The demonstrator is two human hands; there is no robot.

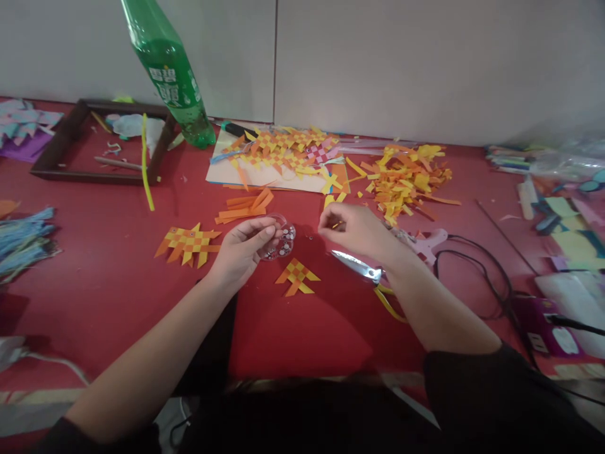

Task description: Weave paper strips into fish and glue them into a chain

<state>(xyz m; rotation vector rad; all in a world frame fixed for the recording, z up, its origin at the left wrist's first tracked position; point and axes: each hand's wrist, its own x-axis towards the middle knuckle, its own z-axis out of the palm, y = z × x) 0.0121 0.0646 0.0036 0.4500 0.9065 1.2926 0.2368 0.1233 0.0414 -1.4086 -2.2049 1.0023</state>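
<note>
My left hand grips a small clear round container of googly eyes at the middle of the red table. My right hand hovers just to the right of it, its fingers pinched together on something too small to make out. A small woven orange-and-yellow paper fish lies just below the container. A larger woven paper fish lies to the left of my left hand. Scissors rest under my right wrist.
A green plastic bottle stands at the back beside a dark wooden frame. Woven paper pieces on a white sheet and a heap of paper scraps lie behind. Black cables and coloured paper sit at right.
</note>
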